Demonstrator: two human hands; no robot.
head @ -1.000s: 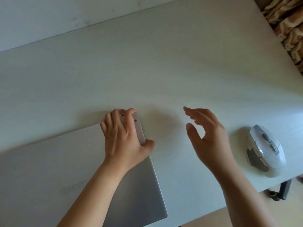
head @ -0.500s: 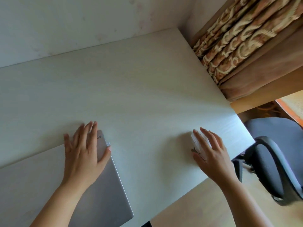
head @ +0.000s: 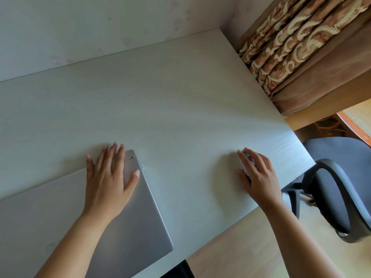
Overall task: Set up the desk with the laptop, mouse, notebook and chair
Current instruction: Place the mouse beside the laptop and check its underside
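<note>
White mouse [head: 245,165] still under right hand [head: 259,177], left hand [head: 109,177] unmoved on laptop [head: 140,213]

A closed silver laptop [head: 140,223] lies on the pale wood-grain desk [head: 170,101] at the near left. The left hand [head: 109,177] rests flat on its far right corner, fingers spread. The right hand [head: 258,174] cups a white computer mouse [head: 243,161] near the desk's right edge. A grey mesh office chair [head: 341,189] stands right of the desk, beside patterned brown curtains [head: 291,43].
</note>
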